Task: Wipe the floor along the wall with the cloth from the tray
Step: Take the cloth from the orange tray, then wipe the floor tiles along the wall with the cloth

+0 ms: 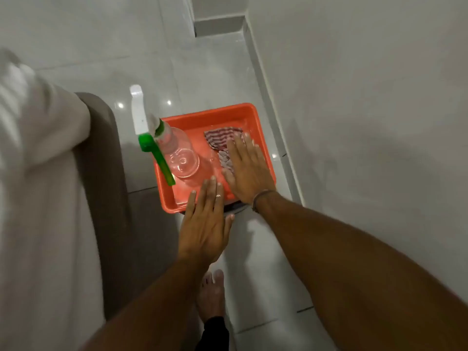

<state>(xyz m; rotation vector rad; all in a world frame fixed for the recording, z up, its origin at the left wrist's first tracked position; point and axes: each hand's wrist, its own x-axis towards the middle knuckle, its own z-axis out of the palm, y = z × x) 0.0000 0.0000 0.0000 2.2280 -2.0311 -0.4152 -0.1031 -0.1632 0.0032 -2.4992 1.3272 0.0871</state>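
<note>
An orange tray (215, 115) sits on the white tiled floor (255, 249) close to the wall (367, 122) on the right. Inside it lies a red-and-white striped cloth (220, 138), partly hidden under my right hand (249, 173). That hand is flat, fingers together and stretched out over the cloth, holding nothing. My left hand (205, 224) hovers flat over the tray's near edge, fingers extended and empty. A clear spray bottle (177, 153) with a green-and-white trigger head stands in the tray's left half.
A bed or sofa with a white cover (38, 198) and brown base (106, 173) fills the left side. My bare foot (211, 295) stands on the tiles below the tray. A grey skirting strip (273, 122) runs along the wall toward a corner at the top.
</note>
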